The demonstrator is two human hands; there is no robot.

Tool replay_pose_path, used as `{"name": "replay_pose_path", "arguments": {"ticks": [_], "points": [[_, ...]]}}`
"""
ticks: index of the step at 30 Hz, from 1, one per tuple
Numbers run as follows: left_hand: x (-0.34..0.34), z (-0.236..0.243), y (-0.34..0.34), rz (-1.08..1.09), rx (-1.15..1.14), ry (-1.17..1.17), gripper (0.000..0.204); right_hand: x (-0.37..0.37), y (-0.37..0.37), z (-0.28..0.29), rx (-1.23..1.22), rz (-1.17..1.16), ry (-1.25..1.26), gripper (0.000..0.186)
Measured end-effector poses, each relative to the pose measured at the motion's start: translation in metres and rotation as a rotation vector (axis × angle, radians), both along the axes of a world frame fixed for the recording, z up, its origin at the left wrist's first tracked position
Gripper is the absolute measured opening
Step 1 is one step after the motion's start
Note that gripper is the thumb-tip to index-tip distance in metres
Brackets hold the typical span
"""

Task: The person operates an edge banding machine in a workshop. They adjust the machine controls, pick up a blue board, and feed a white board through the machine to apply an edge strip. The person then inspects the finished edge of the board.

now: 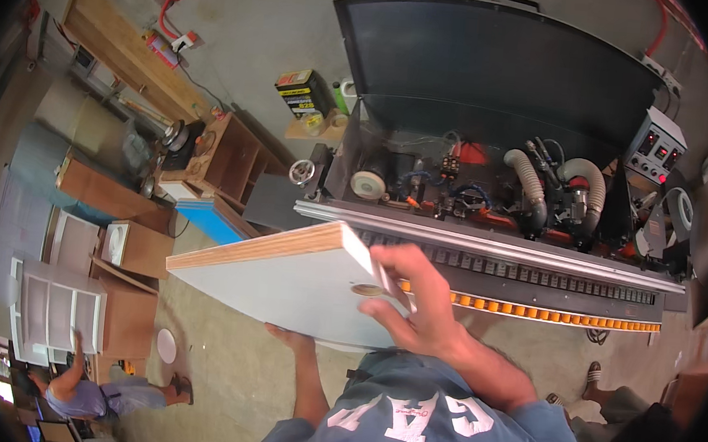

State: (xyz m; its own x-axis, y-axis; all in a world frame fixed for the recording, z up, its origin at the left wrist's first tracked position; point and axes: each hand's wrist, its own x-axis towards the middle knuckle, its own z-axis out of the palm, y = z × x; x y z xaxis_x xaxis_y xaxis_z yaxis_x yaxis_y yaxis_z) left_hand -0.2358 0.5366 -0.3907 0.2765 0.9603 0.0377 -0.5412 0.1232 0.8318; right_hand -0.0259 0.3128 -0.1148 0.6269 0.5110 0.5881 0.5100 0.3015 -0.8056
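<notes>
I hold a white-faced wooden panel [281, 282] with a bare plywood edge and a round hole near its right end. My right hand [414, 302] grips the panel's right end from above, fingers over the edge. From below, my left hand [289, 337] supports the panel's near edge, mostly hidden under it. The panel is level in front of a long edge-banding machine [499, 200] with its dark hood raised.
The machine's feed track with orange rollers [548, 312] runs to the right. Wooden cabinets [233, 160], boards and white drawer units [60, 309] stand at the left. A person [95, 392] crouches at lower left. Another person's sandalled foot [594, 378] is at the right.
</notes>
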Motion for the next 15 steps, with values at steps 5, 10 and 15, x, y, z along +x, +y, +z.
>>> {"name": "replay_pose_path", "arguments": {"ticks": [5, 10, 15], "points": [[-0.030, -0.016, 0.005, -0.017, 0.129, 0.115, 0.080, 0.006, 0.007, 0.013, 0.352, -0.041, 0.293, 0.040], [-0.038, 0.002, -0.007, 0.012, 0.172, 0.199, 0.085, -0.005, -0.001, 0.008, 0.388, 0.058, 0.453, 0.041], [-0.035, 0.010, -0.016, 0.018, 0.083, 0.199, 0.087, -0.006, -0.007, 0.006, 0.399, 0.059, 0.481, 0.040]]}}
